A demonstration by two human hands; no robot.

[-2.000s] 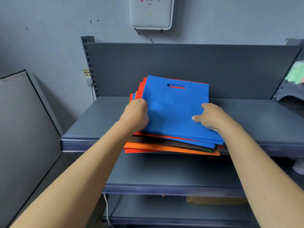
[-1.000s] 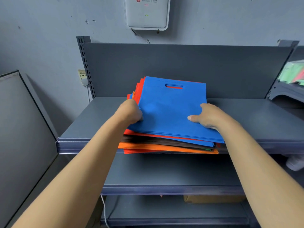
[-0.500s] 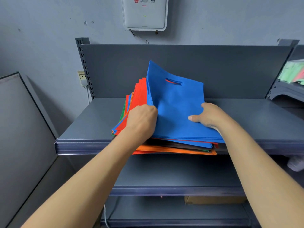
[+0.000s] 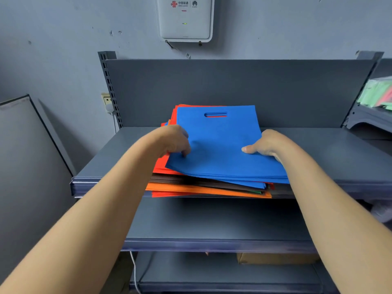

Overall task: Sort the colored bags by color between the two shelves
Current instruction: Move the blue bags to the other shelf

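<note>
A stack of flat coloured bags lies on the top grey shelf point(image 4: 118, 158). A blue bag point(image 4: 220, 145) with a cut-out handle is on top; red bags point(image 4: 161, 166), dark brown ones and an orange bag point(image 4: 201, 189) show below it. My left hand point(image 4: 174, 141) pinches the left edge of the upper blue bags, fingers curled under. At the blue bags' right edge, my right hand point(image 4: 267, 145) grips with the thumb on top and the fingers hidden beneath.
A second grey shelf point(image 4: 212, 228) sits below, and a lower one holds a cardboard box point(image 4: 275, 258). A grey panel point(image 4: 25, 166) leans at the left. Another shelf unit with green and pink bags point(image 4: 379, 94) stands at the right. A white router point(image 4: 184, 18) hangs on the wall.
Half a second ago my left hand had lifted the left side of the blue bags up steeply; now they lie flat on the stack again and the left hand sits at their left edge.
</note>
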